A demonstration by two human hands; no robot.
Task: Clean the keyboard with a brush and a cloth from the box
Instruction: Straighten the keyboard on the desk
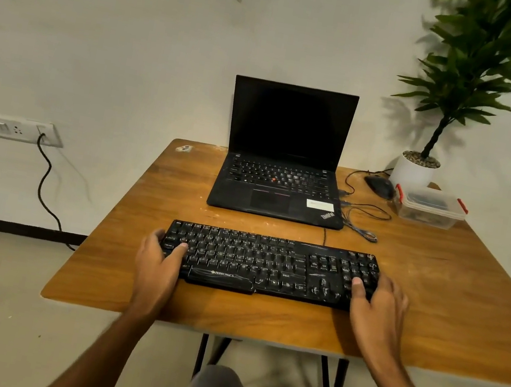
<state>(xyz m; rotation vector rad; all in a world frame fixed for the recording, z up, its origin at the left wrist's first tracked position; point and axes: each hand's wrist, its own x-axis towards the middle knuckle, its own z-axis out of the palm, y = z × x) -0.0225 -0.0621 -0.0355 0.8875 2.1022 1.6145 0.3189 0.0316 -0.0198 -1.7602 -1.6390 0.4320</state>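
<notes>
On the wooden table an open black laptop with a dark screen stands at the far side, directly behind the keyboard. To its right lie a black mouse and a tangle of thin cables, and beyond them a white pot with a green plant at the table's back corner. Just in front of the pot sits the clear plastic box with red clips and its lid on; something dark shows through the lid, but what it is cannot be made out. On the wall to the left is a switch board with a black cord hanging from it. The keyboard lies flat near the table's front edge, its keys streaked with pale dust. The left hand grips its left end, thumb over the keys and fingers curled round the side. The right hand grips the right end likewise, thumb on the number pad. "ZEBRONICS" reads on the keyboard's front rim, "ThinkPad" on the laptop's palm rest beside a white sticker.
</notes>
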